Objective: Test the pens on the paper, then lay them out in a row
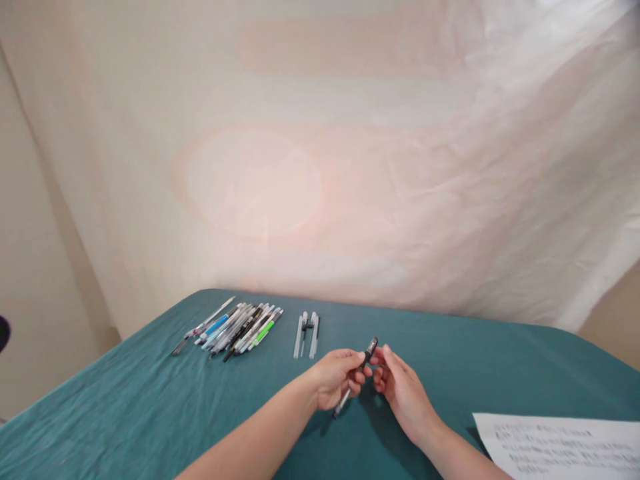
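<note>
My left hand [336, 381] is closed around a pen [343, 403] with a dark, shiny upper part and a clear, pale barrel. The pen slants, its dark upper end pointing away to the right and its lower end sticking out below my fingers. Just right of the upper end is my right hand [403, 393], fingers loosely bent and apart, with nothing seen in them. Whether its fingertips touch the pen I cannot tell. Beyond my left hand lie clear pen parts [314, 337], side by side with small dark pieces among them.
A pile of several pens [240, 330], including a blue and a green one, lies at the left on the green tablecloth [150, 400]. A printed sheet of paper [560, 445] is at the right front. Behind the table hangs a pale cloth [350, 167].
</note>
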Demonstrator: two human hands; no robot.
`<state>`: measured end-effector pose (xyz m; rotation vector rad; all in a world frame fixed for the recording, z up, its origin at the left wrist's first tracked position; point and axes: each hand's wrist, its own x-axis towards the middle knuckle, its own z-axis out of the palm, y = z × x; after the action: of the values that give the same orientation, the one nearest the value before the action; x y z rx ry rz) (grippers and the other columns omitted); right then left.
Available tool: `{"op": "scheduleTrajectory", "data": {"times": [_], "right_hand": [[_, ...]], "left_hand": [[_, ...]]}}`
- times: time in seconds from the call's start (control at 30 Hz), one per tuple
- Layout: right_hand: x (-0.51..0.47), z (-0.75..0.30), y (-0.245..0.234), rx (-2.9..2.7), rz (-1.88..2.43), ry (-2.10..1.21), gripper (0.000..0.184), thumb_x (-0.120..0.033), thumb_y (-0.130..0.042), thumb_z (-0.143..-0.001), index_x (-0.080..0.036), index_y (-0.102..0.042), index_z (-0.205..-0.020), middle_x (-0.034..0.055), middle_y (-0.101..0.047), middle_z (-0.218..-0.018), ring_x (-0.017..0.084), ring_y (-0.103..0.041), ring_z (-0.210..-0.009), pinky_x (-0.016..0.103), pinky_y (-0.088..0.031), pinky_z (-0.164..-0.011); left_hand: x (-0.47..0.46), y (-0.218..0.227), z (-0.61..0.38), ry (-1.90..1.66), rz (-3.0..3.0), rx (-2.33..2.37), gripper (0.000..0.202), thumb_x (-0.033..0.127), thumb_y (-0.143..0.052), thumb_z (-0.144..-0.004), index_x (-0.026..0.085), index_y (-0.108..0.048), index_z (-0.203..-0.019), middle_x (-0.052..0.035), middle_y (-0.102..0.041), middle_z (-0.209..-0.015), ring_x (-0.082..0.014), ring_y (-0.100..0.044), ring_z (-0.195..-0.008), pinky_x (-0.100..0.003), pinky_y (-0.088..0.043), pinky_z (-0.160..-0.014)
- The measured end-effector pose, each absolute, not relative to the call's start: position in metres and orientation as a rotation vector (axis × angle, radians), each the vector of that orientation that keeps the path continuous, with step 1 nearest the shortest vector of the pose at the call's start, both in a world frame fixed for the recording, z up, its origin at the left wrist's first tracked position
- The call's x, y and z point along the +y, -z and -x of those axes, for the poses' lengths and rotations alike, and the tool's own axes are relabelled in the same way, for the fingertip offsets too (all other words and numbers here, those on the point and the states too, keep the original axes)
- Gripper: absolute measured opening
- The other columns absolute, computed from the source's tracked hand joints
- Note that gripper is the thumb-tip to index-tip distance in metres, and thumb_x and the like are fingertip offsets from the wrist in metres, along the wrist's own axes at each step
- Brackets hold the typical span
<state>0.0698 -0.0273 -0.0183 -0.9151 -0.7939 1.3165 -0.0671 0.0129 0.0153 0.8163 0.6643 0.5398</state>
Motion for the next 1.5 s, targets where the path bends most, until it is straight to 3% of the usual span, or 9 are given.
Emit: {"op": "scheduleTrajectory", "data": {"times": [0.2,0.43,0.63,0.87,1.3,1.5], "right_hand": [[-0.023,-0.071,0.020,-0.787,0.961,-1.310,0.028,-0.041,-0.063,-0.068,-0.016,-0.063,-0.081,-0.0047,-0.047,-0.052,0.008,-0.043,-0.046,0.021,-0.036,-0.047],[-0.023,-0.072,0.021,-0.870,0.996,-1.318,0.025,-0.040,-0.063,-0.069,-0.016,-0.060,-0.074,-0.0043,-0.049,-0.054,0.007,-0.041,-0.046,0.020,-0.030,-0.045],[-0.025,-0.073,0.020,-0.922,1.018,-1.314,0.025,-0.041,-0.061,-0.071,-0.016,-0.058,-0.068,-0.0046,-0.044,-0.053,0.007,-0.034,-0.047,0.020,-0.026,-0.044],[-0.027,-0.073,0.017,-0.893,0.981,-1.358,0.024,-0.037,-0.061,-0.073,-0.017,-0.053,-0.064,-0.0055,-0.040,-0.053,0.006,-0.030,-0.046,0.020,-0.022,-0.043],[-0.027,-0.073,0.016,-0.812,0.966,-1.380,0.023,-0.034,-0.063,-0.072,-0.016,-0.054,-0.061,-0.0060,-0.039,-0.051,0.004,-0.029,-0.045,0.018,-0.021,-0.040],[-0.025,-0.072,0.019,-0.754,0.953,-1.371,0.019,-0.034,-0.064,-0.071,-0.016,-0.059,-0.067,-0.0049,-0.044,-0.053,0.005,-0.036,-0.047,0.016,-0.028,-0.040]], "left_hand": [[0.006,-0.004,0.063,-0.488,-0.908,0.637,0.026,0.038,-0.054,-0.075,0.013,-0.051,-0.081,-0.0013,-0.052,-0.067,-0.0010,-0.036,-0.043,-0.012,-0.017,-0.037],[-0.002,-0.004,0.057,-0.495,-0.954,0.727,0.035,0.050,-0.053,-0.071,0.016,-0.045,-0.076,0.0058,-0.042,-0.060,0.0008,-0.022,-0.038,-0.015,-0.008,-0.037],[-0.008,-0.007,0.054,-0.484,-1.024,0.759,0.032,0.052,-0.043,-0.076,0.021,-0.036,-0.075,0.0100,-0.030,-0.053,-0.0006,-0.016,-0.035,-0.016,-0.006,-0.037],[-0.011,-0.006,0.051,-0.500,-1.155,0.892,0.027,0.050,-0.033,-0.081,0.023,-0.035,-0.078,0.0102,-0.029,-0.050,-0.0022,-0.017,-0.033,-0.016,-0.009,-0.036],[-0.012,-0.004,0.050,-0.508,-1.190,0.948,0.032,0.054,-0.035,-0.079,0.022,-0.040,-0.081,0.0097,-0.030,-0.049,-0.0021,-0.018,-0.032,-0.015,-0.010,-0.035],[-0.012,-0.004,0.051,-0.523,-1.158,0.937,0.036,0.057,-0.035,-0.077,0.021,-0.037,-0.077,0.0093,-0.032,-0.051,-0.0020,-0.019,-0.034,-0.016,-0.010,-0.036]]}}
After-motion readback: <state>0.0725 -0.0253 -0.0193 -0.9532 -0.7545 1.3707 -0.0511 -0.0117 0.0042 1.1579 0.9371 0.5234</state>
